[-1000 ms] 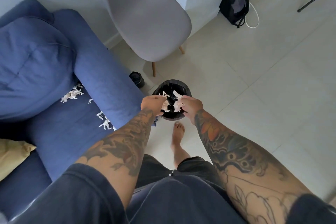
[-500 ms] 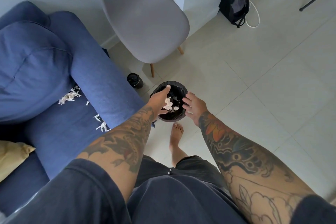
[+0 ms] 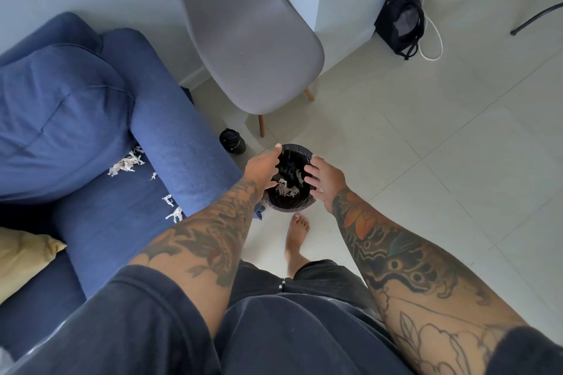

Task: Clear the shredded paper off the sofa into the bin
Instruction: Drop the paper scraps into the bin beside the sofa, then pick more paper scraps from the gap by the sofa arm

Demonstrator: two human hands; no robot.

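Note:
A small round bin (image 3: 291, 207) with a black liner stands on the floor by the sofa's arm. White shredded paper (image 3: 286, 189) lies inside it. My left hand (image 3: 264, 166) hovers over the bin's left rim with fingers straight and empty. My right hand (image 3: 326, 181) is over the right rim, fingers spread, holding nothing. On the blue sofa (image 3: 170, 137), a clump of shredded paper (image 3: 126, 163) lies at the back of the seat, and smaller scraps (image 3: 173, 210) sit near the arm.
A grey chair (image 3: 256, 39) with wooden legs stands just behind the bin. A small black bottle (image 3: 232, 141) sits on the floor between sofa and chair. My bare foot (image 3: 297, 233) is below the bin. A black bag (image 3: 400, 14) and white cable lie far right. A tan cushion (image 3: 21, 256) rests at the left.
Both hands held shredded paper over the bin a second ago; they have opened and the paper has dropped into the bin. The fingers are now spread and empty.

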